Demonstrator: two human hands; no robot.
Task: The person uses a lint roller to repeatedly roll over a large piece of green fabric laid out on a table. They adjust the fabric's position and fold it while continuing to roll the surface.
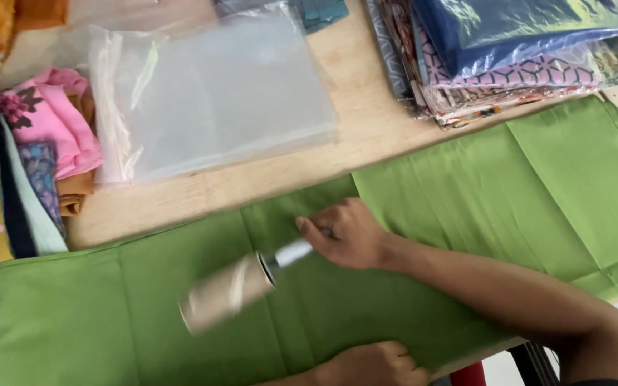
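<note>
nearest to me, at six o'clock on the bottom edge, my left hand (373,363) lies knuckles-up on the near border of the green cloth (466,214) — the fingers are curled under, and i cannot tell whether they pinch the fabric. just beyond, near the centre, my right hand (348,234) is closed around the silvery handle of a lint roller (241,287); its pale drum, blurred, points toward eight o'clock and rests on the cloth. the cloth runs as a long band from eight o'clock up to two o'clock across the wooden table (366,121). farther off, at eleven o'clock, clear plastic bags (209,93) lie flat. at nine o'clock sit folded patterned fabrics (30,157) — pink, dotted, brown. at one o'clock, farthest away, a stack of wrapped fabrics (509,57) rises, blue on top.
</note>
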